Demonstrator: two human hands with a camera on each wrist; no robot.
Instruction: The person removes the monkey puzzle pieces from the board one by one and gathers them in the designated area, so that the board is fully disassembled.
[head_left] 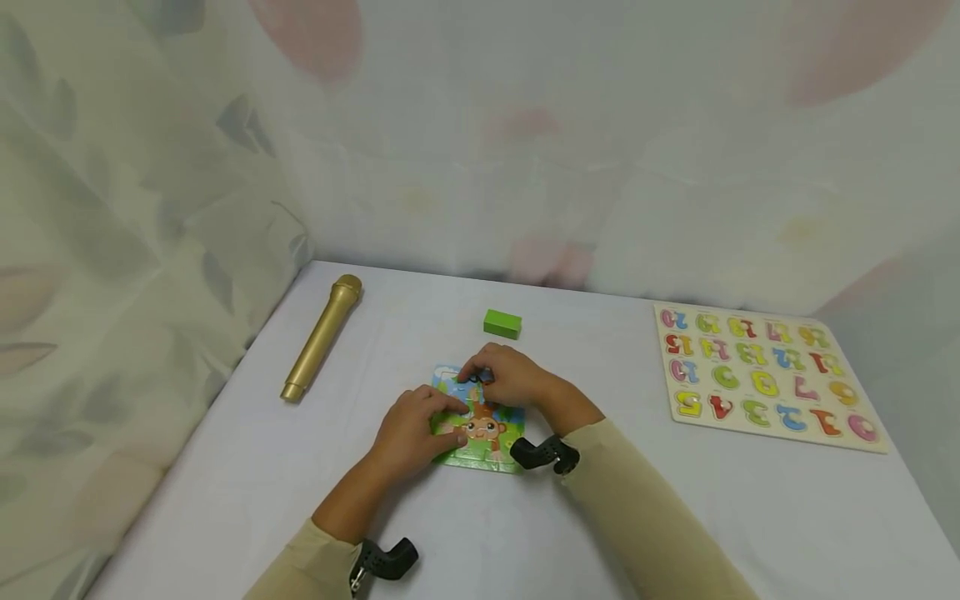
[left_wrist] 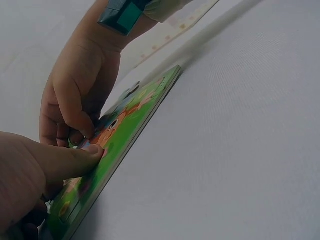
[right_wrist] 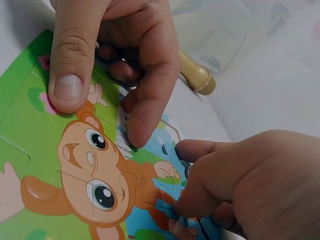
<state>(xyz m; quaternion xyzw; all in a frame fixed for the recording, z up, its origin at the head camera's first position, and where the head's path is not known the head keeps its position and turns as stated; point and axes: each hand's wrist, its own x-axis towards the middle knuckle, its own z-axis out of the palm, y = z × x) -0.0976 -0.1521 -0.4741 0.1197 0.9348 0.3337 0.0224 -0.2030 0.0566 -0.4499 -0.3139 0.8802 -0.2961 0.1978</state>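
A jigsaw puzzle (head_left: 480, 457) with a monkey on green and blue lies on the white table before me. My left hand (head_left: 412, 427) rests on its left side, thumb and forefinger spread and pressing the picture. At the far edge, my right hand (head_left: 516, 377) pinches a blue puzzle piece (right_wrist: 171, 154) between thumb and forefinger. That piece is partly hidden by the fingers in the right wrist view. Beside it, the left forefinger touches the surface near the monkey's body, while the left thumb lies by a pink flower.
A green block (head_left: 502, 324) sits just beyond the puzzle. To the left lies a gold toy microphone (head_left: 322, 340). A wooden number board (head_left: 772, 375) is at the right. Patterned cloth (head_left: 480, 167) hangs behind the table, and more drapes down the left side.
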